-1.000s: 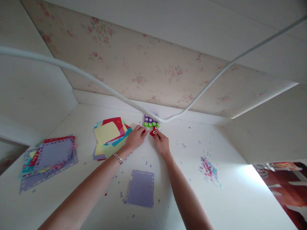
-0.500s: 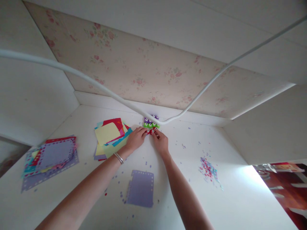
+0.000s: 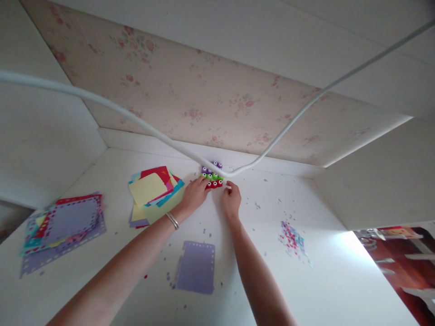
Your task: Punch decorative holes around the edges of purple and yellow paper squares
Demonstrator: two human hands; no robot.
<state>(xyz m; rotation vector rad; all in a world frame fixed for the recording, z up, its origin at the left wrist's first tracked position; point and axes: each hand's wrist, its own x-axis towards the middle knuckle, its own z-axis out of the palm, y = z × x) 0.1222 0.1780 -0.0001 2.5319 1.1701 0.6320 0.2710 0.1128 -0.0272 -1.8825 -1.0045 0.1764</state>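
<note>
near the wall [image 3: 217, 115], the left hand [image 3: 195, 195] seemingly touches red pieces [image 3: 215, 184]

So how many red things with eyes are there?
3 in view, in a row: left red piece beside the left hand, middle red piece, right red piece. That hand could hide more.

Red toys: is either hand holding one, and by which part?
The left hand touches the left end of the red toys; whether it grips cannot be told. The right hand is apart from them, nothing visible in it.
</note>
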